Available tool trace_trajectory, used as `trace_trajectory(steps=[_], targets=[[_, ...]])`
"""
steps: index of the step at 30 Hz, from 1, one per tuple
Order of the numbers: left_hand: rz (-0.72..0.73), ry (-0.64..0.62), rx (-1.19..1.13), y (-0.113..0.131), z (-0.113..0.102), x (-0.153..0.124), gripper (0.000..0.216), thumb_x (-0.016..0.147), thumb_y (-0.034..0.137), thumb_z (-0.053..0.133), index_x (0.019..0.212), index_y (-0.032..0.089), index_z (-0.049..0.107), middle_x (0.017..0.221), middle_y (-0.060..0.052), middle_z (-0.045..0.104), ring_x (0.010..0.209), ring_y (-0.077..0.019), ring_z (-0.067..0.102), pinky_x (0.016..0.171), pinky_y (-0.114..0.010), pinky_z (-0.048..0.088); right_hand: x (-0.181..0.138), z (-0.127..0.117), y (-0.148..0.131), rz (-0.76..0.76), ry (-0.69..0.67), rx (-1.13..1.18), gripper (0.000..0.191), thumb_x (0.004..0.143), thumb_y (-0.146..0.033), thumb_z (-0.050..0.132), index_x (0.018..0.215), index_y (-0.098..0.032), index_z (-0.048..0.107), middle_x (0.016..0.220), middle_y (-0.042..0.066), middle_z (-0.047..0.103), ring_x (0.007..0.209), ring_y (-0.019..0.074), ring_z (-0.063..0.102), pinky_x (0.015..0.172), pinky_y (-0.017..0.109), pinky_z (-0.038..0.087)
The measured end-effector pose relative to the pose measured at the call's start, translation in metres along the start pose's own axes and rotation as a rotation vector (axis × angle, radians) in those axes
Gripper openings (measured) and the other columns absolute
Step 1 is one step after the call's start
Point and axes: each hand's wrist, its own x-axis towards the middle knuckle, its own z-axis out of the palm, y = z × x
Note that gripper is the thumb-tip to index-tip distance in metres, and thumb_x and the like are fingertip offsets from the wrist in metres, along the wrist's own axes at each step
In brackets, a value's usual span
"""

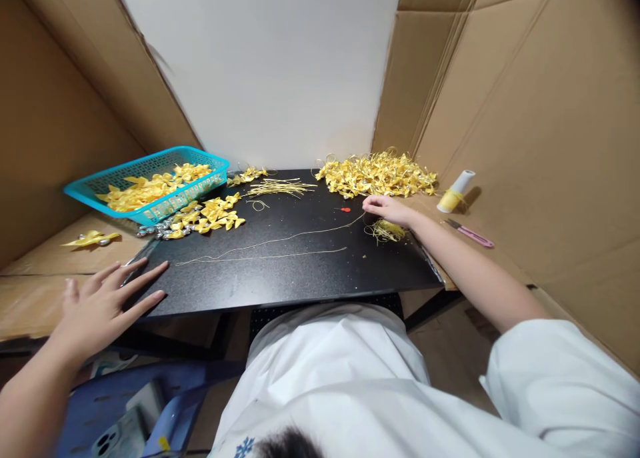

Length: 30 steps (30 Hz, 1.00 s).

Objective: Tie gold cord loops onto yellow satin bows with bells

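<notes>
My right hand (383, 208) is closed in a pinch at the right side of the black tabletop, holding the end of a thin pale yellow thread (300, 234). The thread runs left across the table and doubles back, its other end lying loose. Beside the right wrist sits a tangle of yellow thread scraps (387, 231). A small red item (345, 210) lies just left of the right fingers. My left hand (107, 305) is open with fingers spread, at the table's left edge, near the thread's bend but apart from it.
A turquoise basket (150, 215) of yellow ribbon bows stands back left, with more bows (217, 215) and silvery beads before it. Cut yellow cords (280, 187) lie mid-back. At right are a bow heap (377, 176), a thread cone (453, 195) and a pink-handled cutter (473, 234). Cardboard walls (550, 145) enclose the sides.
</notes>
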Motion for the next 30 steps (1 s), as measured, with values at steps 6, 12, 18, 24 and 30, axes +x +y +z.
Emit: trace_trajectory(steps=[6, 12, 18, 24, 30], targets=[[0.024, 0.025, 0.003, -0.004, 0.003, 0.001, 0.068, 0.093, 0.056, 0.015, 0.146, 0.025, 0.044, 0.152, -0.012, 0.039, 0.141, -0.0399, 0.028, 0.109, -0.073, 0.007, -0.006, -0.014, 0.011, 0.045, 0.071, 0.018, 0.048, 0.070, -0.063, 0.060, 0.082, -0.017, 0.061, 0.085, 0.005, 0.061, 0.083, 0.0192, 0.054, 0.085, 0.037, 0.043], [0.026, 0.039, -0.017, -0.004, 0.003, 0.002, 0.066, 0.093, 0.054, 0.018, 0.145, 0.024, 0.046, 0.151, -0.014, 0.040, 0.139, -0.0405, 0.029, 0.108, -0.074, 0.008, -0.013, -0.025, 0.018, 0.064, 0.109, -0.002, 0.050, 0.069, -0.065, 0.061, 0.081, -0.016, 0.062, 0.085, 0.005, 0.062, 0.083, 0.0199, 0.055, 0.084, 0.037, 0.043], [0.013, 0.029, -0.016, -0.002, 0.003, 0.001, 0.066, 0.092, 0.056, 0.016, 0.145, 0.029, 0.044, 0.152, -0.010, 0.040, 0.142, -0.0378, 0.027, 0.110, -0.072, 0.007, -0.018, -0.030, 0.023, 0.069, 0.114, -0.044, 0.048, 0.069, -0.064, 0.062, 0.078, -0.017, 0.061, 0.082, 0.004, 0.061, 0.079, 0.0189, 0.054, 0.080, 0.035, 0.043], [0.016, 0.026, -0.013, -0.003, 0.001, 0.001, 0.067, 0.092, 0.053, 0.017, 0.145, 0.024, 0.045, 0.151, -0.013, 0.041, 0.140, -0.0399, 0.029, 0.109, -0.072, 0.007, -0.023, -0.032, 0.022, 0.045, 0.079, -0.123, 0.043, 0.071, -0.059, 0.061, 0.073, -0.016, 0.063, 0.083, 0.006, 0.061, 0.075, 0.0178, 0.055, 0.073, 0.034, 0.044], [0.020, 0.016, 0.006, -0.006, 0.004, 0.002, 0.068, 0.092, 0.055, 0.016, 0.146, 0.025, 0.044, 0.152, -0.011, 0.039, 0.140, -0.0391, 0.029, 0.110, -0.071, 0.007, -0.024, -0.037, 0.011, -0.001, 0.076, -0.261, 0.031, 0.080, -0.046, 0.059, 0.079, -0.017, 0.071, 0.088, 0.009, 0.064, 0.085, 0.0223, 0.057, 0.084, 0.040, 0.044]])
